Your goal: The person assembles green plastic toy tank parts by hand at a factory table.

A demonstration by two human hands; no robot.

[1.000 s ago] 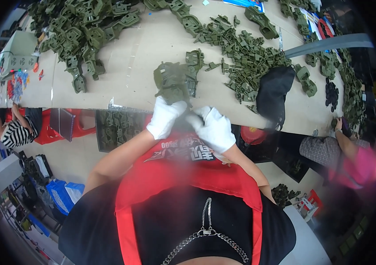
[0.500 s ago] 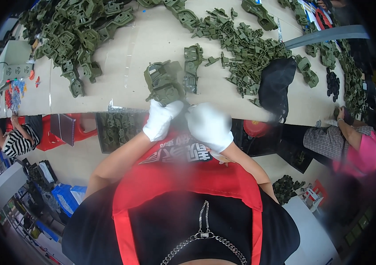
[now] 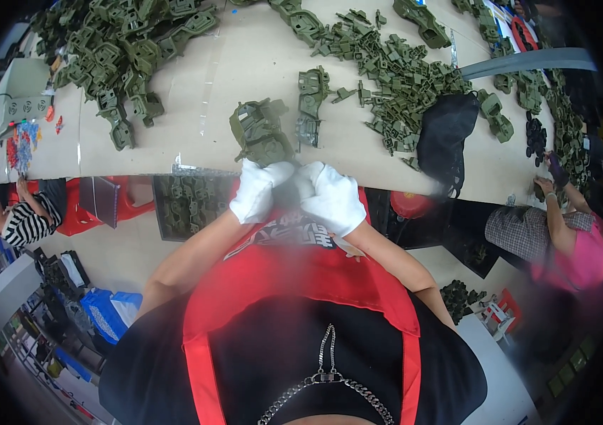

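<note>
Both my hands wear white gloves and are close together just off the table's near edge. My left hand (image 3: 262, 188) is closed at the near end of an olive-green moulded plastic toy vehicle body (image 3: 260, 131), which projects over the table. My right hand (image 3: 330, 197) is closed beside it, fingers curled inward toward the left hand. What the right fingers hold is hidden, and a blurred dark patch lies between the hands. Right behind them on the table lies another long green plastic part (image 3: 310, 95), with a clear plastic piece (image 3: 308, 132) at its near end.
A heap of green vehicle bodies (image 3: 128, 57) covers the table's left. Small green parts (image 3: 401, 81) are piled right of centre beside a black cloth bag (image 3: 447, 131). A grey box (image 3: 21, 99) stands far left. Co-workers sit at left (image 3: 32, 219) and right (image 3: 578, 241).
My right hand has drawn in against the left and is less blurred. The left hand and the vehicle body have hardly moved. The co-worker at right has extended a gloved hand toward the table.
</note>
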